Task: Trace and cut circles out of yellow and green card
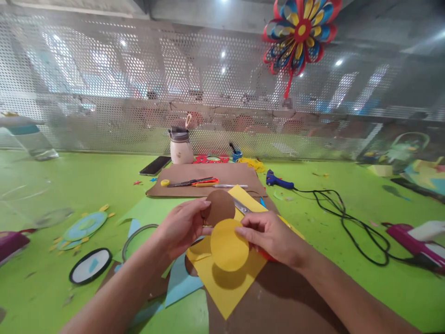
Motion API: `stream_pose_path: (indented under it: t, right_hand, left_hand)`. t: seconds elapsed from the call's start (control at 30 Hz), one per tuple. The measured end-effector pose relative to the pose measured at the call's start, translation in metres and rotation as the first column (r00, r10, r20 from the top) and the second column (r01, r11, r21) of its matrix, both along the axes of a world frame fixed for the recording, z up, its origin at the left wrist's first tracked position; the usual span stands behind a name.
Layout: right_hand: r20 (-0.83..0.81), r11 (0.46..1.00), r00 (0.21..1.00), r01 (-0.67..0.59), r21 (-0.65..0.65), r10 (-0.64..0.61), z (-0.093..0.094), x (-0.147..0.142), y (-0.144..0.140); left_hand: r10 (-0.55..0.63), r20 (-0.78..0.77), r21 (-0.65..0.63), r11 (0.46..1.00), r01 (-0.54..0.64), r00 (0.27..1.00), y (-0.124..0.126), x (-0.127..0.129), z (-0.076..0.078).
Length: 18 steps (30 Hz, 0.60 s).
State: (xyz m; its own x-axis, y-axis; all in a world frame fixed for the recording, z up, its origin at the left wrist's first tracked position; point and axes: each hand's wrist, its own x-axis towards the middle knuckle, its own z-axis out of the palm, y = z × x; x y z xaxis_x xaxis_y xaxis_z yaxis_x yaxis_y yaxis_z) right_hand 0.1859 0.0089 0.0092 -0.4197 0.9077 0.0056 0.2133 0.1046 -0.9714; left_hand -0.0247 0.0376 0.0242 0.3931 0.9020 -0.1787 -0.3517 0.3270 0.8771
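The left hand (182, 227) pinches a brown paper disc (219, 207) by its edge and the right hand (269, 236) pinches a yellow paper disc (229, 244), both held just above a yellow sheet (229, 287); the discs look light, thin and floppy, easily creased, best gripped at the rim.

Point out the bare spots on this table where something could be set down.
Bare green table lies left of the phone, and also between the black cord and the right hand. It is crowded around both hands, with the yellow sheet, circles and scissors.
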Motion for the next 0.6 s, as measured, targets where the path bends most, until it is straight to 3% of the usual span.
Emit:
stream_pose_path:
  t: [0.6]
  right_hand:
    - [-0.132,0.960,0.951,0.280,-0.017,-0.280,-0.008,-0.003,0.009]
  left_hand:
    - [-0.145,-0.032,-0.068,0.987,0.143,0.989,-0.002,0.011,-0.009]
